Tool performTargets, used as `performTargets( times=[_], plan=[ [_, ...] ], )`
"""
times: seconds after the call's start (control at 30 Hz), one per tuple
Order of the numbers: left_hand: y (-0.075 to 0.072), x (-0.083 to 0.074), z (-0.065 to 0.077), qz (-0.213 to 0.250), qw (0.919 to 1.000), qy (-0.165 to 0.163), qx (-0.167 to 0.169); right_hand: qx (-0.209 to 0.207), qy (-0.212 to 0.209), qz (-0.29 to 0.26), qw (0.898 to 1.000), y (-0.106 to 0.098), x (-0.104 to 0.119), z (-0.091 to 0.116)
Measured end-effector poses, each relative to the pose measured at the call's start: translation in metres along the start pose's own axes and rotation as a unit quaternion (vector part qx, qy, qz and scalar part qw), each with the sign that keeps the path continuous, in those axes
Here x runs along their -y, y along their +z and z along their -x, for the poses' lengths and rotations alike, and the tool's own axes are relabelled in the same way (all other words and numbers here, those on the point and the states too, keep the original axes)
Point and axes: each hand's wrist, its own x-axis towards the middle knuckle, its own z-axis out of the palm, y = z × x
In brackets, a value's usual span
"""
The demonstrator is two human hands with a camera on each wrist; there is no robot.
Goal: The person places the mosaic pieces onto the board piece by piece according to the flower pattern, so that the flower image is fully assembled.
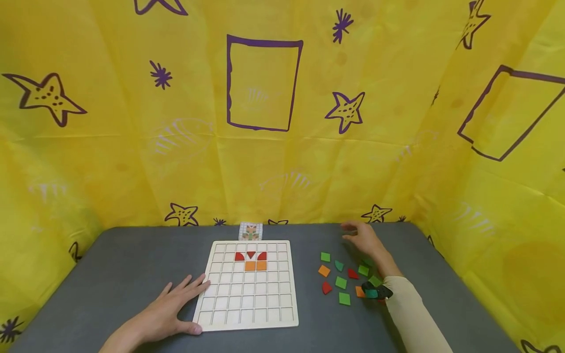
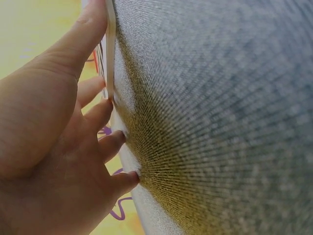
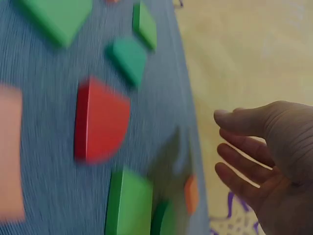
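Observation:
My left hand (image 1: 169, 305) has its fingers spread along the left edge of a white gridded board (image 1: 247, 316), thumb at the near corner. In the left wrist view the board's edge (image 2: 111, 54) runs past the thumb and index finger. On the board lie two orange squares (image 1: 250, 265), two red quarter-round pieces (image 1: 239, 256) and a small red triangle (image 1: 251, 254). Beyond the loose pieces, my right hand (image 1: 364, 240) hovers with loosely bent fingers and nothing between them. In the right wrist view a red quarter-round piece (image 3: 102, 122) lies near it.
Loose green squares (image 1: 341, 282), an orange square (image 1: 324, 270), a dark green piece (image 1: 339, 265) and red pieces lie right of the board, some hidden under the right forearm. A pattern card (image 1: 250, 232) lies behind the board. Yellow patterned cloth (image 1: 265, 162) borders the grey table (image 1: 145, 264).

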Motion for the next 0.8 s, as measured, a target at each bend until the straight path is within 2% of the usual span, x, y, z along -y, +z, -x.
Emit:
performTargets(
  times=[0.2,0.47,0.63,0.8],
  plan=[
    [-0.001,-0.001,-0.001,-0.001,1.0,-0.003,0.003,0.011,0.037,0.008,0.999,-0.018,-0.025,0.008],
    [0.0,0.001,-0.001,-0.006,1.0,0.001,-0.001,0.053,0.016,-0.021,0.998,-0.024,-0.039,0.013],
    [0.0,0.0,0.0,-0.002,1.0,0.008,0.0,0.059,0.02,-0.001,0.998,-0.024,-0.04,0.015],
    [0.0,0.0,0.0,-0.001,1.0,-0.005,0.002,0.057,0.015,0.027,0.998,-0.024,-0.039,0.013]
  ],
)
